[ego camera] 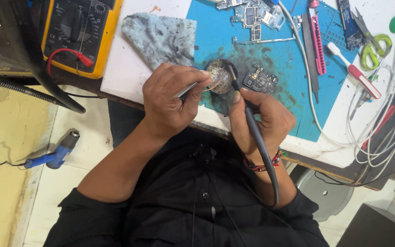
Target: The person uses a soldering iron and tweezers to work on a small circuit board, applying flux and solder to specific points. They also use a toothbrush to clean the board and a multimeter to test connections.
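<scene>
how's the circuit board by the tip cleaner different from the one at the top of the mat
The near board is small, dark and lies beside the tip cleaner, close to the right hand. The top board is larger, with pale metal shields, far from both hands. Both lie flat on the blue mat.

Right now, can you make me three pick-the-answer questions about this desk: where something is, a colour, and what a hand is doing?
1. Where is the meter?
A. top left
B. bottom right
C. on the mat

2. What colour is the mat?
A. red
B. blue
C. white

3. What is the right hand doing?
A. lying open
B. pointing
C. gripping the iron

Answers:
1 A, it sits at the picture's upper left corner.
2 B, the work mat is bright blue.
3 C, its fingers are wrapped around the iron's dark handle, tip in the tin.
</scene>
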